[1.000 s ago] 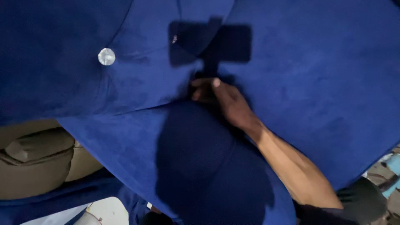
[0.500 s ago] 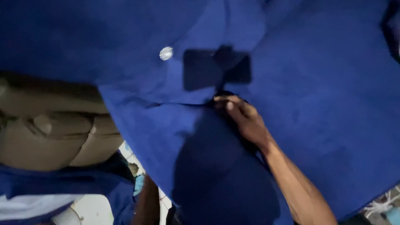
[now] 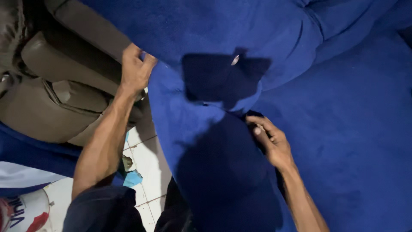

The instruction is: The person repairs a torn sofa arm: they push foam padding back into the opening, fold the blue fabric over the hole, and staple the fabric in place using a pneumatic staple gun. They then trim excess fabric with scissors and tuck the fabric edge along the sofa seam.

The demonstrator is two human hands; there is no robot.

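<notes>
A large blue velvet upholstered cushion [image 3: 343, 129] fills most of the view, with a tufting button [image 3: 234, 60] half in shadow near the top middle. My left hand [image 3: 135, 68] grips the left edge of the blue fabric where it meets the brown seat. Fingers of my right hand [image 3: 270, 139] are pushed into the dark crease between two blue padded sections, touching the fabric there. What the fingertips hold inside the fold is hidden.
A brown leather seat [image 3: 56, 94] lies at the left. White floor tiles [image 3: 150, 163] show below it, with small blue and green scraps [image 3: 131, 176]. More blue cloth [image 3: 34, 157] and a white printed item [image 3: 21, 210] sit at the bottom left.
The view has shifted right and down. My left hand has come into sight and taken hold of the fabric's left edge. My right hand stays at the crease.
</notes>
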